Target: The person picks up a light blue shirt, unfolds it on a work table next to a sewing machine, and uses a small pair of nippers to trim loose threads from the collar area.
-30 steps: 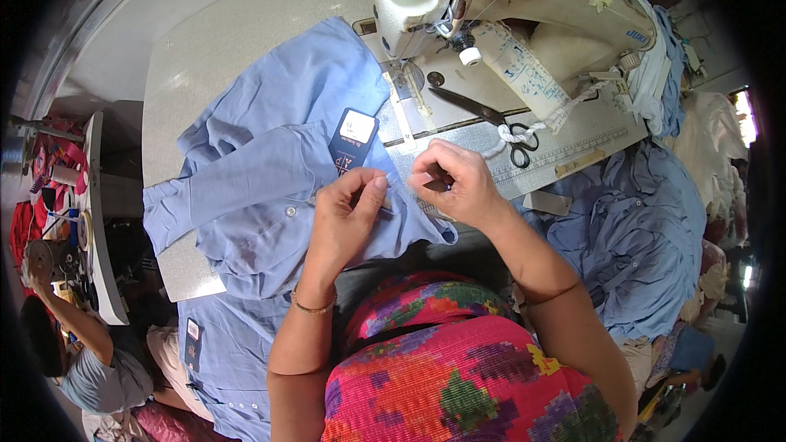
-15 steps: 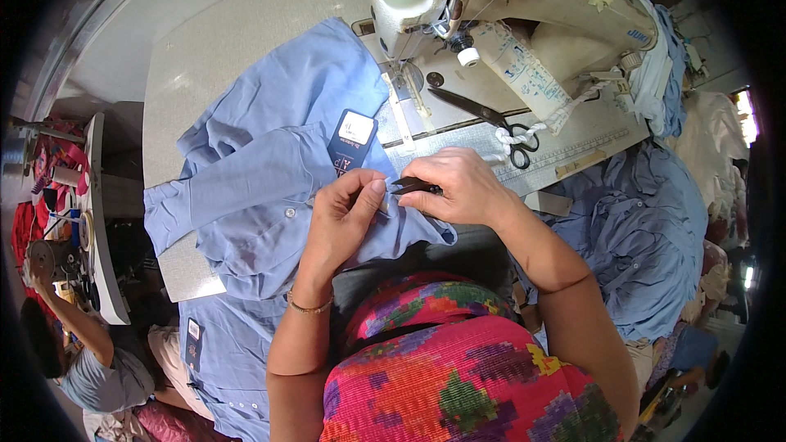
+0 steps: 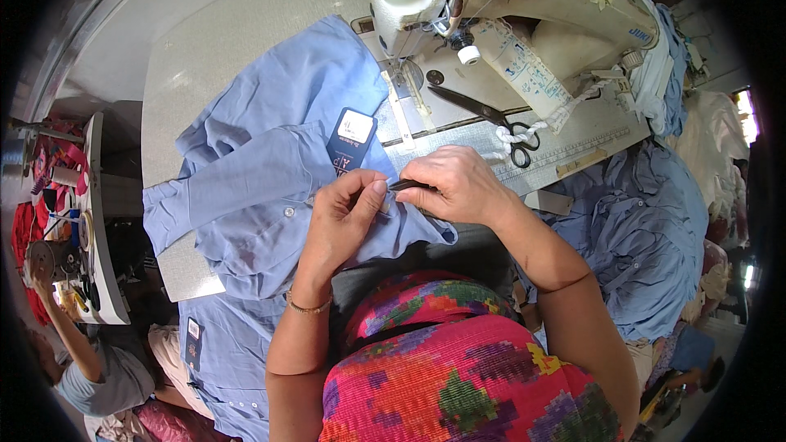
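Note:
A light blue shirt (image 3: 254,168) with a dark hang tag (image 3: 352,137) and a white button lies on the table in front of me. My left hand (image 3: 352,206) pinches the shirt's edge between thumb and forefinger; the exact spot is hidden by the fingertips. In my right hand (image 3: 458,186) are small dark thread snips (image 3: 409,185), their blades pressed together and their tips right at my left fingertips. Fingers cover most of the snips' body.
A sewing machine (image 3: 409,0) stands at the far side, with black scissors (image 3: 483,110) and a round dark bobbin (image 3: 435,77) near it. More blue shirts are heaped at right (image 3: 630,237) and hang at lower left (image 3: 237,344). A co-worker (image 3: 102,376) sits at far left.
The snips' blades, apart before, are now closed at my left fingertips. My hands have barely moved. The co-worker at far left has shifted slightly.

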`<state>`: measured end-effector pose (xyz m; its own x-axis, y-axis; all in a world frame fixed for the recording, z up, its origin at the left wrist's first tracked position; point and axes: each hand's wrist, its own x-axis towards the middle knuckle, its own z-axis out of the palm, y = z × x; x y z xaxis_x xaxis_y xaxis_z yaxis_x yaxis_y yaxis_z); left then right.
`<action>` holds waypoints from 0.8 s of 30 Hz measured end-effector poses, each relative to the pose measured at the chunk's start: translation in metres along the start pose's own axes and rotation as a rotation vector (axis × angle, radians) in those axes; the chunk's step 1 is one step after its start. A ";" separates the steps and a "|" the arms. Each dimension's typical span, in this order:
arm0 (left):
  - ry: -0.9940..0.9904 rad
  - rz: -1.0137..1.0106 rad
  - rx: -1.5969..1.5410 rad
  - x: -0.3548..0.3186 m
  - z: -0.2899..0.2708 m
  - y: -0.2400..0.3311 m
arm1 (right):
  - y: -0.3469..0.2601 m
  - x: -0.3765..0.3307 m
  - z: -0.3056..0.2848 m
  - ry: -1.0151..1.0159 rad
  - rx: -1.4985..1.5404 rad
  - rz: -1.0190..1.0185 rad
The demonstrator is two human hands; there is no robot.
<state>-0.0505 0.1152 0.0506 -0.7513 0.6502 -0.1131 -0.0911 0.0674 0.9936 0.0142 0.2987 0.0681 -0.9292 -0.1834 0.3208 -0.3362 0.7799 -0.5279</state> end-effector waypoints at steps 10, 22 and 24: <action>-0.004 0.011 -0.014 -0.001 0.001 -0.001 | 0.005 -0.005 0.002 0.172 0.089 0.156; 0.008 0.025 0.010 0.000 0.001 -0.001 | -0.013 -0.003 0.011 0.201 -0.029 -0.062; 0.006 0.031 0.025 0.000 0.000 -0.001 | -0.012 -0.003 0.014 0.180 -0.026 -0.057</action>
<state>-0.0499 0.1152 0.0500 -0.7576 0.6475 -0.0822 -0.0512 0.0667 0.9965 0.0185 0.2816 0.0629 -0.8656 -0.1195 0.4863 -0.3811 0.7871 -0.4850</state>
